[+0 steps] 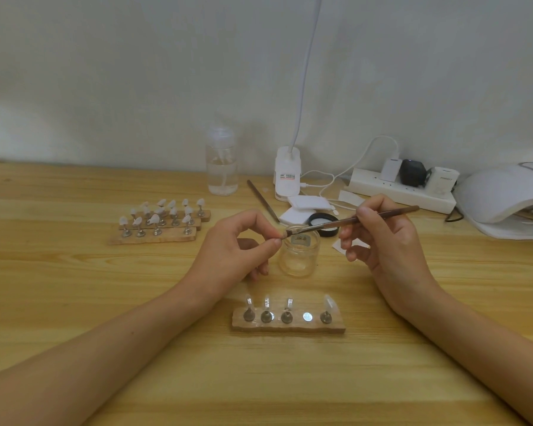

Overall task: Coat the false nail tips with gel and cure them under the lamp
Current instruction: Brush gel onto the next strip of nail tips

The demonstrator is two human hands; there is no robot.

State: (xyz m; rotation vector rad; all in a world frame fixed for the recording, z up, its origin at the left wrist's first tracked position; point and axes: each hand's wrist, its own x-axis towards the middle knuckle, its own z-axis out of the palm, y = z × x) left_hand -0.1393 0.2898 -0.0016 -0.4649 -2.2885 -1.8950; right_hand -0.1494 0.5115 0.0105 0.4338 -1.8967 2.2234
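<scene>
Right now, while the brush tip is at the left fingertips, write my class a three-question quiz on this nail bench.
1. True or false: the glass jar has its black lid screwed on.
2. Which hand grips the brush? A left hand; B right hand.
3. How many nail stands stand on the near wooden holder?
Key: 1 false, the lid lies behind the jar. 2 B. 3 four; one place holds no stand.

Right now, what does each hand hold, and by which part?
The right hand holds a brush by the middle of its handle. The left hand pinches a small thing, too hidden to name.
</scene>
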